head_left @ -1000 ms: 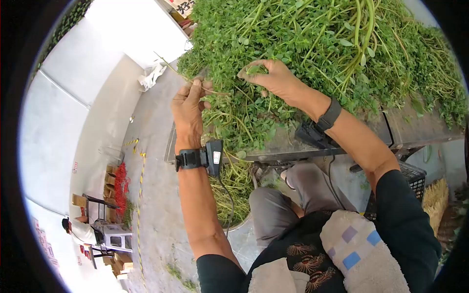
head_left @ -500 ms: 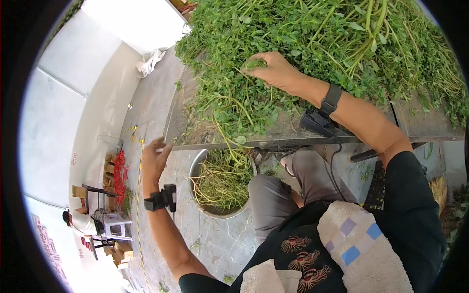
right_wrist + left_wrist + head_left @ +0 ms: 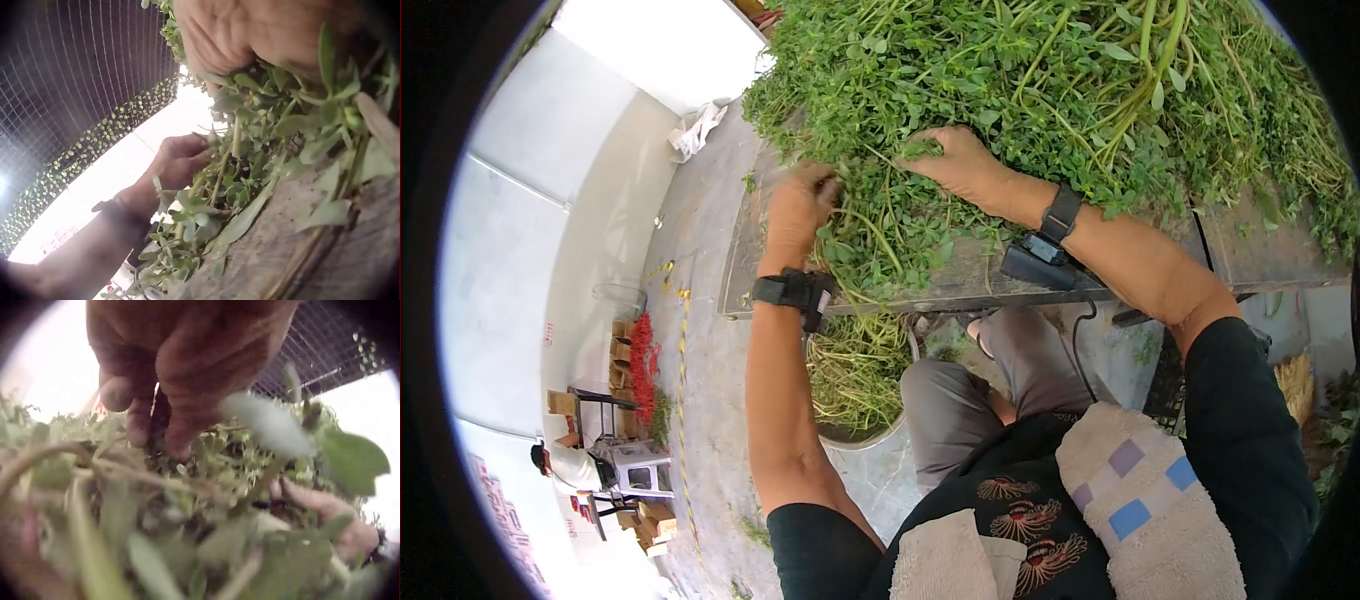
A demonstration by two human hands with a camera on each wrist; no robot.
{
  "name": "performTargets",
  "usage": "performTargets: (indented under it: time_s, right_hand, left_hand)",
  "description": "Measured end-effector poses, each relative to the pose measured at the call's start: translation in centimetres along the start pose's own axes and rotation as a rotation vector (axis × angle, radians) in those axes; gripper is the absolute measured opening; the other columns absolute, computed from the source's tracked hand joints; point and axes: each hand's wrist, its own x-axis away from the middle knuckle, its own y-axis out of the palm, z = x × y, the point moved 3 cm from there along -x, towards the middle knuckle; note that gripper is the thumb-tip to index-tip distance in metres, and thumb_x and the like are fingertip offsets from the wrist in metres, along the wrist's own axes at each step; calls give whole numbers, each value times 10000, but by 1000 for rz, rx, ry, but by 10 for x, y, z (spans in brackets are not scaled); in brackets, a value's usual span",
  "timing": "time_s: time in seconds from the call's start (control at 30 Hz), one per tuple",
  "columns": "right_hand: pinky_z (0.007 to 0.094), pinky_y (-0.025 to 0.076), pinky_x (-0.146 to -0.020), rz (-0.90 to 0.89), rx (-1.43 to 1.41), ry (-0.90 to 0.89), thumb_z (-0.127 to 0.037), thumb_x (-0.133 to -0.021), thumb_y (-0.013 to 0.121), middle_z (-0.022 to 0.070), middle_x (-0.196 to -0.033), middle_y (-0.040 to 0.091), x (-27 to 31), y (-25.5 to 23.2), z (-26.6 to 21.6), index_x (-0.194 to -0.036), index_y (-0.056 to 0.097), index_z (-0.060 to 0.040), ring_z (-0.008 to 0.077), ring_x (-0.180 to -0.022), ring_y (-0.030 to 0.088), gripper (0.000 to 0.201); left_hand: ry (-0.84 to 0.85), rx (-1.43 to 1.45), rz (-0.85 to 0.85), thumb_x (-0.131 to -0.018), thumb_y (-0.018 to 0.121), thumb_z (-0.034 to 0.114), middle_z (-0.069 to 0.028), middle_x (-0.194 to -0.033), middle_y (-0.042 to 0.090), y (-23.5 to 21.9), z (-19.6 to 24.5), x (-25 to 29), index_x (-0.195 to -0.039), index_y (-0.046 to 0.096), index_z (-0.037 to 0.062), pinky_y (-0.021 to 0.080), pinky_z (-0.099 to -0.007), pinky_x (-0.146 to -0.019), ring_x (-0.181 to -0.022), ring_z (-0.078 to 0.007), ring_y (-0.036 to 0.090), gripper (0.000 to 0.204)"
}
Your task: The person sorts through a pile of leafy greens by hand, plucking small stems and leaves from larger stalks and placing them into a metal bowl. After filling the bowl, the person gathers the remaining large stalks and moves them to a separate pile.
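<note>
A big heap of leafy green stems (image 3: pixel 1000 80) covers the table. At its left edge my left hand (image 3: pixel 800 205) reaches in, fingers bent down. In the left wrist view, the fingertips (image 3: pixel 178 440) go in among the leaves; I cannot tell if they pinch a stem. My right hand (image 3: pixel 970 175) is at the heap's front, a small leafy sprig (image 3: pixel 922 148) held between its curled fingers and thumb. A thin stem juts from it toward the left hand. In the right wrist view, leaves hang below the right hand (image 3: pixel 269 37).
The wooden table's edge (image 3: pixel 970 290) runs in front of my knees. Under it stands a metal basin (image 3: pixel 870 440) with plucked stems (image 3: pixel 855 375). A black crate (image 3: pixel 1168 390) is at the right. A person (image 3: pixel 570 465) sits far left, near a red pile (image 3: pixel 643 365).
My left hand let go of a stem out over the basin, left of the table, then came back up to the heap. The right hand stayed near its place with the sprig.
</note>
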Motion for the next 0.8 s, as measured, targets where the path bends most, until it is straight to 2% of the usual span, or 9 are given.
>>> performTargets:
  time_s: [0.1,0.2,0.23,0.33,0.43,0.5,0.53,0.6,0.8]
  right_hand:
    - [255,351,-438,-12,32,39,-251,-816,658,-44,-524,396,2,-2,-2,-1111,556,19,65,-459,375,413]
    - [251,359,-440,-40,39,29,-262,-820,659,-38,-534,400,2,-1,-5,-1136,539,19,67,-455,378,440]
    - [251,359,-440,-39,34,21,-262,-820,659,-38,-534,400,1,0,-6,-1136,539,19,67,-455,378,440]
    - [247,362,-438,-26,20,31,-275,-824,658,-37,-542,399,6,0,-6,-1166,512,24,65,-456,384,477]
    - [248,369,-445,-2,-101,34,-290,-825,659,-41,-539,396,6,-3,-11,-1200,477,31,69,-458,391,526]
    - [244,380,-461,-91,-240,39,-307,-821,664,-18,-594,440,5,-3,-11,-1239,431,36,72,-509,425,589]
    - [245,391,-482,-1,-216,25,-338,-815,667,19,-704,495,6,-2,-8,-1223,440,39,82,-594,460,600]
    - [248,394,-494,34,-221,37,-356,-804,675,27,-749,504,7,-1,-7,-1193,467,34,88,-628,466,588]
    - [247,389,-526,-39,-260,25,-425,-758,703,32,-835,520,0,-1,0,-1095,540,0,91,-700,470,566]
  left_hand:
    - [-125,189,58,-791,639,119,-102,-749,626,-24,-15,-8,-905,655,35,434,-301,-604,-628,-214,573,142]
    - [-507,652,57,-843,619,140,-16,-642,561,-44,-7,-7,-699,593,20,322,-231,-463,-533,-74,483,188]
    - [-502,644,59,-843,619,140,-16,-642,561,-49,1,-6,-699,593,20,322,-231,-463,-533,-74,483,188]
    - [-600,1254,105,-852,612,140,2,-621,513,-40,3,-3,-805,565,47,268,-176,-393,-511,-52,450,114]
    - [-630,1172,5,-847,622,148,5,-622,502,-32,4,-3,-787,554,56,269,-178,-391,-512,-55,455,129]
    - [-644,1173,10,-842,634,164,11,-622,504,-28,14,-6,-763,549,67,282,-178,-390,-512,-49,460,151]
    - [-628,1146,-16,-840,639,172,15,-622,505,-27,18,-6,-747,542,71,290,-179,-390,-511,-47,462,168]
    - [-614,1124,-38,-839,644,180,18,-621,505,-23,25,-6,-731,535,75,299,-180,-390,-511,-46,465,186]
    - [-558,1016,-128,-871,604,210,-10,-667,575,-16,49,-10,-870,618,11,341,-176,-426,-528,-43,480,199]
